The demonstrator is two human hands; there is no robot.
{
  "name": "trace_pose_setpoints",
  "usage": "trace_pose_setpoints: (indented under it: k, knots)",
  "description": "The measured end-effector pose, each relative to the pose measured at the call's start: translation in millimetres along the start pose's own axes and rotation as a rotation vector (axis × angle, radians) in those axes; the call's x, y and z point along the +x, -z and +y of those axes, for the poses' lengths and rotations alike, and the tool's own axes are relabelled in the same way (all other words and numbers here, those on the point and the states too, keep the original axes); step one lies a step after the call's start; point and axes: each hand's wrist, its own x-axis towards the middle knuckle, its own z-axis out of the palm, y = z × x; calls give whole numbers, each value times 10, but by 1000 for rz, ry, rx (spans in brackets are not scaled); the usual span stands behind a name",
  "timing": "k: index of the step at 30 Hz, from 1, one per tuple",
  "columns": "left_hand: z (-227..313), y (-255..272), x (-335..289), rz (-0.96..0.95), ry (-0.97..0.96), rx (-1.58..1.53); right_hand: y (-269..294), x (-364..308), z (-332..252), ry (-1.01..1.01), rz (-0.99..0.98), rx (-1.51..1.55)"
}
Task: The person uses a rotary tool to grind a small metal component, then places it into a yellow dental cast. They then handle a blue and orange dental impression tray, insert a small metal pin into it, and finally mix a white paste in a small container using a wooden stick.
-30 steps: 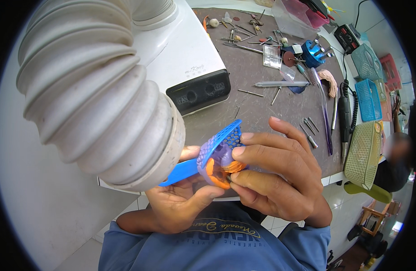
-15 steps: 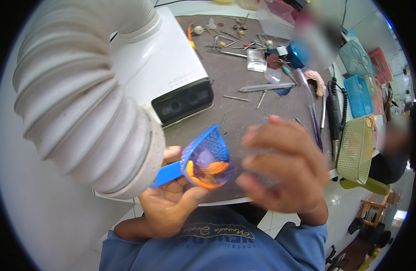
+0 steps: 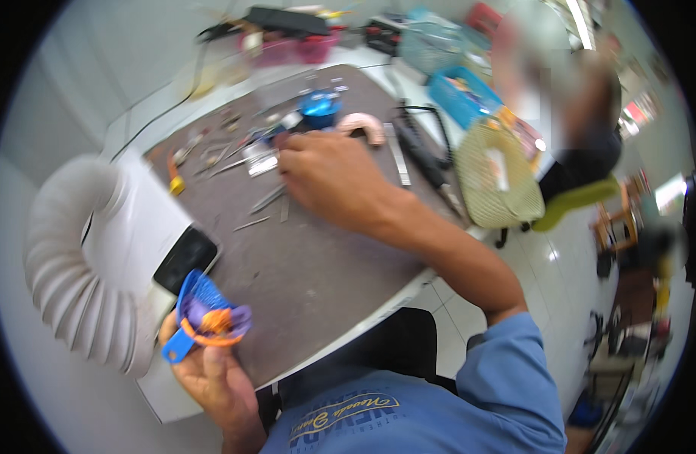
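Note:
My left hand (image 3: 215, 382) grips a blue dental impression tray (image 3: 202, 289) by its handle side, at the table's left front edge. The tray holds purple and orange impression material. My right arm stretches across the table, and my right hand (image 3: 337, 181) is among the small tools at the far side. Its fingers are curled together, and anything between them is hidden. Close to those fingers lie a small silvery packet (image 3: 259, 160) and a slim pointed tool (image 3: 268, 199). A pink dental arch model (image 3: 361, 125) sits just beyond the hand.
On the left stands a white box-shaped unit (image 3: 140, 227) with a ribbed hose (image 3: 64, 303). A blue round container (image 3: 319, 107) is at the back. A black handpiece (image 3: 424, 159) lies at the right, near a yellow-green basket (image 3: 499, 178) and a blue basket (image 3: 463, 94).
The view has swung. My right hand has left the tray's side and reached out to the far tools. My left hand keeps the tray, now beside the white unit.

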Motion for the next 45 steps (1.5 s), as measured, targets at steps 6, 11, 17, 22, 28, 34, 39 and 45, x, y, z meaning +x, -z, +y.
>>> trace_pose_setpoints:
  k: [6, 11, 17, 22, 28, 34, 39, 45]
  knots:
    - [-10, 87, 20, -49, -57, 47, 871, -167, -29, -212, 331, 81]
    - [-38, 82, 30, -174, -51, 31, 1751, -830, 237, -496, 414, 51]
    - [-33, 81, 27, -277, -103, 51, 2003, -1558, 722, -667, 268, 4]
    - [-96, -203, -65, -283, 75, -150, 2009, -1783, 465, -619, 377, -273]
    - [-192, -824, -307, -692, 399, -155, 1709, -1491, -478, -225, 80, 160]
    - [-234, -1364, -421, -982, 355, 118, 1820, -1737, -302, -308, -100, 389]
    - [-311, -1741, -460, -1072, 398, 190, 2068, -2072, 83, -544, -94, 753]
    - [-597, -1867, -262, -1046, -54, 491, 2497, -3153, 993, -748, 735, 597]
